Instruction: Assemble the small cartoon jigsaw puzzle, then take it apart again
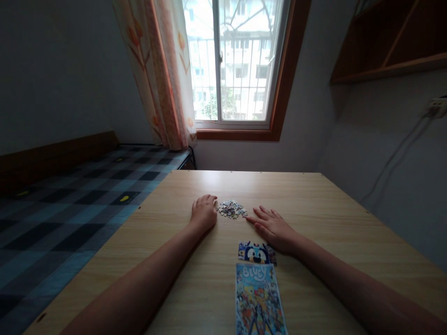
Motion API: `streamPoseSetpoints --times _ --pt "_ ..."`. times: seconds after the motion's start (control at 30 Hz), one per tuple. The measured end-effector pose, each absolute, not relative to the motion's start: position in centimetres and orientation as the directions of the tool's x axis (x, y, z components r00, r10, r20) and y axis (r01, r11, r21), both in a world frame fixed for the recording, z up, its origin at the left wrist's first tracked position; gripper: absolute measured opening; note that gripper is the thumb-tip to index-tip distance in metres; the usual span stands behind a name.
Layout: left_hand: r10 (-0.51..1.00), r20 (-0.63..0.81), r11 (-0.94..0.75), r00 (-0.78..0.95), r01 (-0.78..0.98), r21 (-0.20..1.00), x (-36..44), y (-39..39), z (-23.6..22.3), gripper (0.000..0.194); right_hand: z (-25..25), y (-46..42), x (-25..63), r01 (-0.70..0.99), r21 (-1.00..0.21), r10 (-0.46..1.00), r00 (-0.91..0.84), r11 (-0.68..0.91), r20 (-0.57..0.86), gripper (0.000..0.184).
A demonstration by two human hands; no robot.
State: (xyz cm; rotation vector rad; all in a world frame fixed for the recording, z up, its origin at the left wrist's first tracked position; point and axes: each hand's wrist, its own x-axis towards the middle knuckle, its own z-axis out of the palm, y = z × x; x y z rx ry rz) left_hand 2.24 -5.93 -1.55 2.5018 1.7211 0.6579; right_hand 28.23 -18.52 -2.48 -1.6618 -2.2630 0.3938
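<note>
A small heap of loose jigsaw pieces (232, 209) lies on the pale wooden table. Beside its left edge rests my left hand (204, 213), fingers loosely curved and nothing visible in them. On the other side, my right hand (274, 227) lies palm down with fingers spread, its fingertips by the heap's right edge. Nearer to me is a partly assembled puzzle strip (256, 253) showing a blue cartoon dog's face. My right wrist is just to the right of it. Below the strip lies a printed "Bluey" picture sheet (260, 298) crowded with cartoon characters; the frame cuts off its lower end.
A bed with a checked cover (104, 186) stands along the table's left side. Beyond the table are a window (240, 70) and a flowered curtain (157, 70). A wooden wall shelf (387, 70) and a socket with a cable (436, 108) are at the right.
</note>
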Motion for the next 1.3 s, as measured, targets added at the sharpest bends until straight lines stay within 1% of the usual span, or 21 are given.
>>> streamPoseSetpoints --times 0.1,0.23,0.37,0.43,0.53,0.6,0.73,0.83,0.93,1.03,1.1,1.17,1.23,1.27,1.3 --pt "0.899 0.311 -0.381 0.307 0.899 0.214 2.4 -6.0 -1.8 0.034 -2.2 -17.8 28.2 0.871 -0.389 0.952 -0.296 0.302 0.076 0.054" --pt "0.901 0.284 -0.389 0.328 0.9 0.195 2.5 -6.3 -1.6 0.036 -2.0 -16.2 28.3 0.859 -0.389 0.941 -0.331 0.333 0.075 0.052" --pt "0.897 0.256 -0.414 0.361 0.888 0.2 2.4 -6.5 -1.2 0.038 -2.6 -14.9 28.7 0.797 -0.474 0.926 -0.295 0.373 0.234 0.054" --pt "0.896 0.239 -0.423 0.374 0.883 0.204 2.5 -6.6 -1.0 0.039 -2.9 -14.7 28.9 0.784 -0.496 0.925 -0.272 0.373 0.265 0.055" --pt "0.885 0.204 -0.454 0.418 0.872 0.181 2.7 -6.6 -1.0 0.042 -2.8 -14.9 28.6 0.807 -0.456 0.927 -0.316 0.374 0.202 0.053" --pt "0.875 0.176 -0.479 0.452 0.86 0.175 2.8 -6.6 -1.1 0.047 -2.4 -15.2 28.3 0.807 -0.427 0.913 -0.374 0.408 0.163 0.051" --pt "0.864 0.13 -0.504 0.487 0.843 0.187 3.0 -6.5 -1.3 0.061 -1.9 -15.3 28.1 0.765 -0.43 0.875 -0.458 0.479 0.16 0.05" --pt "0.844 0.109 -0.536 0.525 0.825 0.179 2.9 -6.7 -1.2 0.07 -2.4 -14.9 28.6 0.718 -0.518 0.885 -0.391 0.465 0.252 0.051" --pt "0.814 0.107 -0.58 0.57 0.795 0.179 2.7 -6.9 -1.0 0.077 -3.0 -14.5 29.4 0.645 -0.65 0.91 -0.21 0.403 0.357 0.053" --pt "0.804 0.113 -0.594 0.583 0.784 0.182 2.7 -7.0 -0.9 0.08 -2.9 -14.5 30.2 0.563 -0.757 0.934 -0.082 0.331 0.347 0.055" --pt "0.797 0.157 -0.603 0.583 0.777 0.179 2.7 -7.3 -0.6 0.078 -2.6 -15.1 30.4 0.505 -0.807 0.946 -0.074 0.307 0.314 0.054" --pt "0.746 0.258 -0.661 0.614 0.732 0.165 3.0 -8.0 0.0 0.071 -2.3 -16.0 30.5 0.458 -0.836 0.952 -0.095 0.301 0.29 0.052" --pt "0.629 0.35 -0.768 0.694 0.624 0.142 3.4 -9.2 0.9 0.059 -2.0 -17.3 30.6 0.449 -0.839 0.951 -0.139 0.308 0.275 0.047" --pt "0.559 0.361 -0.823 0.746 0.551 0.136 3.6 -10.0 1.3 0.049 -1.9 -17.9 30.6 0.459 -0.828 0.947 -0.172 0.322 0.273 0.045" --pt "0.49 0.331 -0.871 0.806 0.472 0.138 3.9 -10.8 1.7 0.04 -1.7 -18.5 30.7 0.477 -0.809 0.938 -0.211 0.343 0.274 0.042"
